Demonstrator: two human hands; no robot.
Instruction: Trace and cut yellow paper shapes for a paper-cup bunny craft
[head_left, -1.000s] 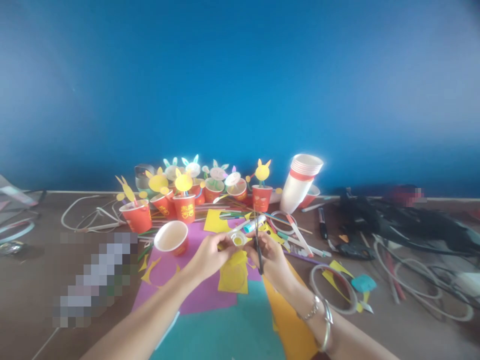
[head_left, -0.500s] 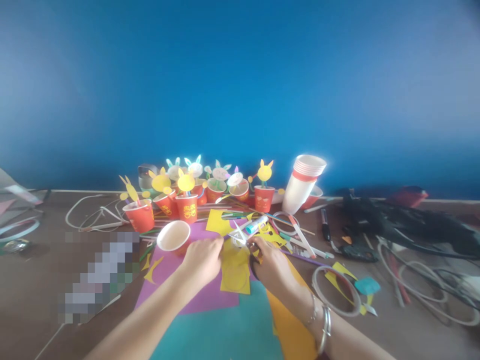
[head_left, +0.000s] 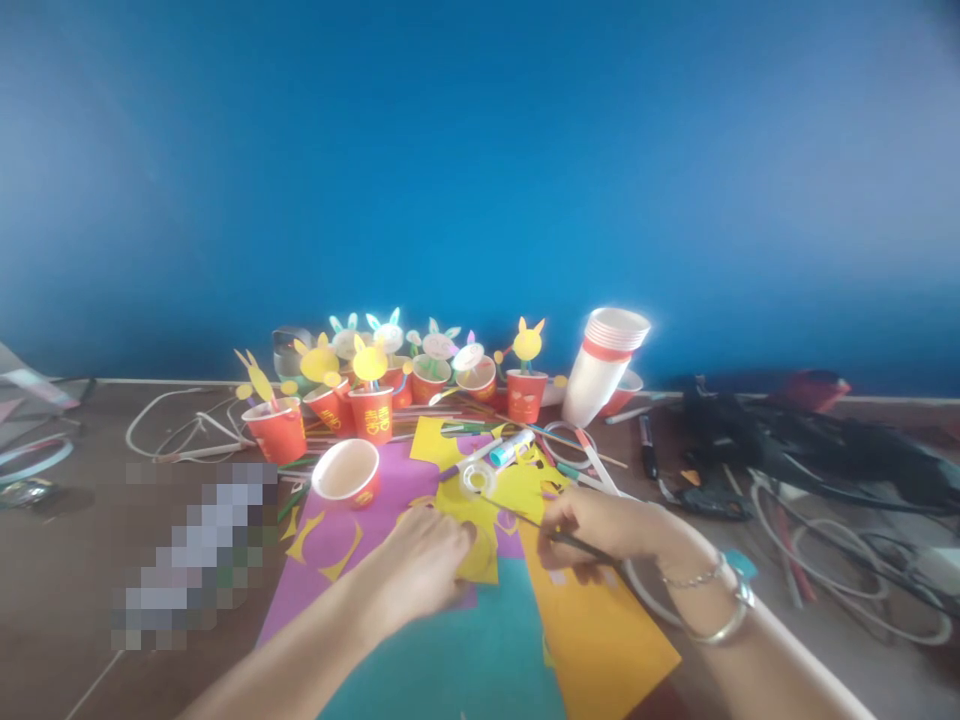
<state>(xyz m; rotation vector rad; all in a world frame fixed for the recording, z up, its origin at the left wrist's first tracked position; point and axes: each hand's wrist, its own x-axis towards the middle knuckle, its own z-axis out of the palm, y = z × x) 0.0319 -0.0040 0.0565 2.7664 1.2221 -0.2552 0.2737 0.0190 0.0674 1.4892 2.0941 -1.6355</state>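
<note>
My left hand (head_left: 429, 558) is closed on a piece of yellow paper (head_left: 486, 568), which seems to bear a faint round outline. Its fingertips are partly hidden. To the right, my right hand (head_left: 592, 525) grips dark-handled scissors (head_left: 517, 517), whose thin blades point left toward the paper. Just beyond the hands lie a roll of clear tape (head_left: 478, 479) and a glue stick (head_left: 512, 448). Beneath are purple paper (head_left: 401, 470), teal paper (head_left: 450, 660) and orange paper (head_left: 600, 640). A paper cup (head_left: 346, 472) stands at the upper left of my left hand.
Red cups (head_left: 373, 415) with yellow and pale paper animal figures stand in a row before the blue wall (head_left: 480, 200). A leaning stack of white cups (head_left: 606, 365) is right of them. Cables (head_left: 840, 560), a black marker (head_left: 648, 448) and a dark bundle (head_left: 825, 450) lie at right.
My right hand has moved right with the scissors, away from the yellow paper. My left hand has come nearer, uncovering a yellow paper offcut on the purple sheet.
</note>
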